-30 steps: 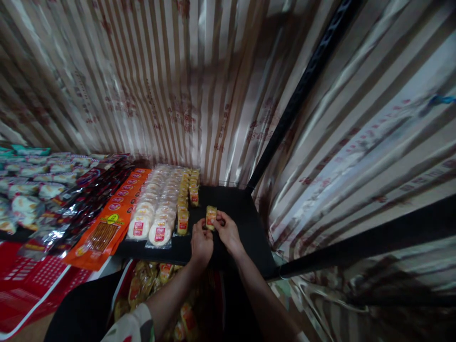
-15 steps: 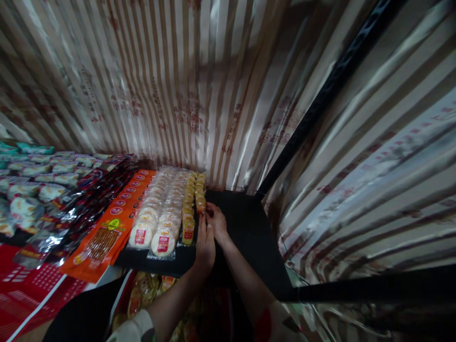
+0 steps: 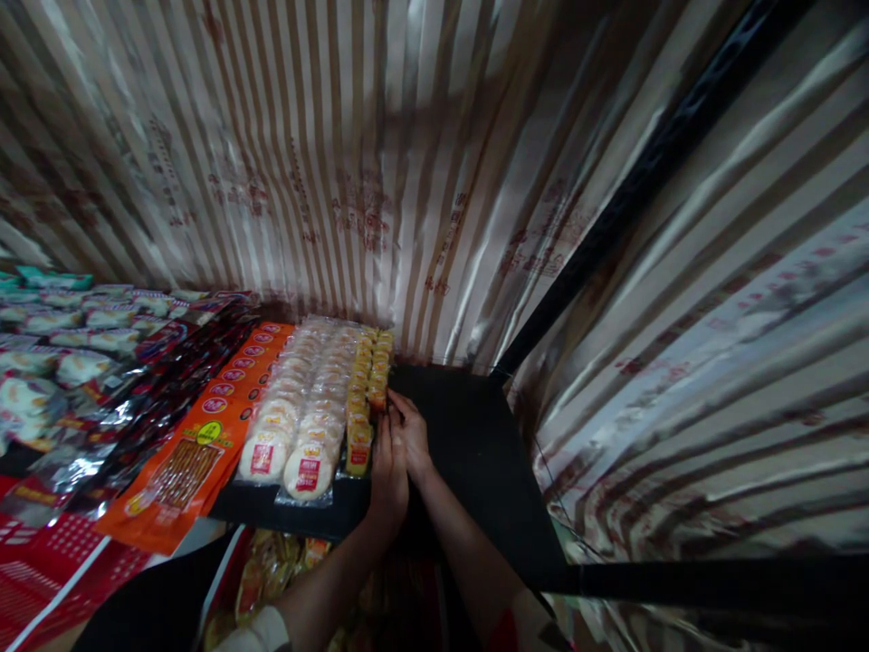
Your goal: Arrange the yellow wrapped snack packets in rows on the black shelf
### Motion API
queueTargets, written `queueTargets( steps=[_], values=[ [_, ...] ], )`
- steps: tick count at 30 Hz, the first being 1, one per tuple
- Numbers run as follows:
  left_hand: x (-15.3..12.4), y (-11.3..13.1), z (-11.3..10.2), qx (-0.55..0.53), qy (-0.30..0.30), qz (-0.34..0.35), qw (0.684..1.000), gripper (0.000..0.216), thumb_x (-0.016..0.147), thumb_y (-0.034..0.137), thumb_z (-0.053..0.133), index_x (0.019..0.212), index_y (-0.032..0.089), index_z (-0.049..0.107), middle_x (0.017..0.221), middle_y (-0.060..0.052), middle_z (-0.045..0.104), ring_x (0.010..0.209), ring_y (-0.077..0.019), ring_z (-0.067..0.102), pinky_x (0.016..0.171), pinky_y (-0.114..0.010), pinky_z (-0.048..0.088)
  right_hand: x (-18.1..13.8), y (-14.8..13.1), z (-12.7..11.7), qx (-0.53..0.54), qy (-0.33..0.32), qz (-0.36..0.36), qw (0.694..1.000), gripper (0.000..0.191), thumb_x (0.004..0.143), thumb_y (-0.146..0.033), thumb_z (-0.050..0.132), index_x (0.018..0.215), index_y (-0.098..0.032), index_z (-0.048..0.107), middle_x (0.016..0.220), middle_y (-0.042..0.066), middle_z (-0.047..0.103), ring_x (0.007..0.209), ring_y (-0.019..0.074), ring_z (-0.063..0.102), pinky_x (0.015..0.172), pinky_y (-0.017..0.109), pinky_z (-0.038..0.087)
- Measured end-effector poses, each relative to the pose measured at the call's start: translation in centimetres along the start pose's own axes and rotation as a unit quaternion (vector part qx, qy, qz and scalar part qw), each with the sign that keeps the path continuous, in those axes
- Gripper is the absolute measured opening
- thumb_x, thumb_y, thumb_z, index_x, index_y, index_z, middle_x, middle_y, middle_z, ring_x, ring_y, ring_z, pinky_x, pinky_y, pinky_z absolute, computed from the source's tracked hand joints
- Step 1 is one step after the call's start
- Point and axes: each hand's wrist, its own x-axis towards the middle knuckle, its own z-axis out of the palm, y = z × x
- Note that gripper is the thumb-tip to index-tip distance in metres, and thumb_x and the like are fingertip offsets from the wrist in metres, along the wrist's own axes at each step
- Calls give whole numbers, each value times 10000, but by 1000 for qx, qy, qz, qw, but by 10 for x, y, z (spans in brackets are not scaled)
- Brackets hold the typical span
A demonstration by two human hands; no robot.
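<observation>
Two rows of small yellow-wrapped snack packets [image 3: 359, 433] stand on the right side of a black shelf [image 3: 468, 444]. At the near end of the right row, a packet with a reddish front [image 3: 377, 398] sits between my fingertips. My left hand [image 3: 390, 475] reaches it from the front, fingers long and pressed together. From the right side my right hand [image 3: 411, 436] closes on it with bent fingers. The fingers partly cover the packet. Left of these rows lie two overlapping rows of round white crackers [image 3: 309, 466] in clear wrappers.
Orange bags of stick snacks [image 3: 186, 471] overlap further left, beside dark shiny packets [image 3: 163, 380] and white packets [image 3: 85, 367]. Below the shelf edge is a box of yellow-wrapped packets [image 3: 264, 570]. A red basket [image 3: 68, 566] stands lower left. A black post [image 3: 577, 272] rises at right before striped sheeting [image 3: 407, 136].
Both hands remain at the near end of the right yellow row, with the fingers shifted slightly lower around the packet. The view has turned a little.
</observation>
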Motion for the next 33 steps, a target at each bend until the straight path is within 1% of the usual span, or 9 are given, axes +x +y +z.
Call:
queueTargets(
  steps=[6, 11, 14, 17, 20, 23, 27, 30, 33],
  values=[
    [1, -5, 3, 26, 8, 27, 999, 503, 886, 333, 236, 1306, 101, 384, 1424, -137, 336, 1368, -208, 181, 1131, -393, 132, -2, 6, 0, 10, -10, 1, 1000, 390, 771, -182, 455, 1118, -240, 623, 1130, 53, 601, 1039, 173, 563, 970, 330, 422],
    [3, -14, 6, 27, 19, 41, 999, 498, 890, 333, 243, 1334, 135, 352, 1417, -115, 351, 1358, -206, 216, 1126, -409, 161, -4, 8, 0, 5, -5, 16, 1000, 417, 745, -144, 454, 1111, -247, 627, 1103, 39, 597, 1021, 160, 561, 935, 293, 447],
    [4, -16, 8, 17, 21, 37, 999, 502, 897, 333, 239, 1335, 113, 348, 1401, -146, 370, 1352, -218, 233, 1117, -428, 175, -3, 7, -1, -2, -23, 15, 1000, 419, 749, -143, 451, 1117, -252, 621, 1114, 32, 593, 1037, 156, 557, 937, 284, 446],
    [5, -17, 11, 13, 39, 36, 998, 479, 896, 318, 261, 1314, 118, 385, 1382, -151, 401, 1338, -222, 272, 1110, -431, 196, -3, 5, -3, 4, -47, 4, 999, 427, 762, -140, 433, 1138, -256, 601, 1136, 28, 588, 1048, 148, 554, 963, 294, 426],
    [4, -15, 12, 23, 51, 44, 997, 461, 898, 306, 260, 1298, 136, 415, 1399, -130, 385, 1323, -214, 305, 1106, -417, 212, -5, 6, -4, 5, -20, -7, 1000, 412, 777, -152, 426, 1151, -232, 580, 1172, 50, 565, 1083, 153, 532, 985, 317, 406],
    [-4, -9, 8, 53, 39, 83, 994, 478, 895, 289, 251, 1319, 115, 384, 1420, -134, 350, 1334, -207, 279, 1112, -396, 203, -7, 7, -1, -18, 19, 0, 1000, 345, 782, -218, 474, 1105, -197, 593, 1129, 80, 566, 1027, 171, 553, 899, 307, 462],
    [-29, -6, -3, 115, 31, 123, 985, 496, 867, 269, 306, 1321, 82, 370, 1416, -157, 344, 1335, -223, 270, 1107, -397, 219, -7, 5, 4, -41, 17, 9, 999, 315, 758, -290, 552, 1050, -184, 603, 1020, 79, 588, 905, 177, 582, 745, 283, 504],
    [-45, -10, -11, 162, 40, 127, 978, 472, 846, 239, 324, 1280, 79, 421, 1357, -164, 425, 1286, -234, 353, 1089, -427, 258, -6, 2, 7, -53, 20, -1, 998, 299, 761, -298, 553, 1034, -186, 603, 996, 74, 592, 895, 178, 583, 730, 287, 502],
    [-48, -18, -16, 180, 68, 117, 974, 460, 831, 204, 325, 1261, 89, 441, 1333, -150, 457, 1272, -224, 371, 1082, -429, 278, -6, -2, 7, -77, 29, -1, 997, 278, 761, -294, 550, 1015, -193, 603, 979, 67, 599, 894, 182, 583, 756, 306, 498]
  ],
)
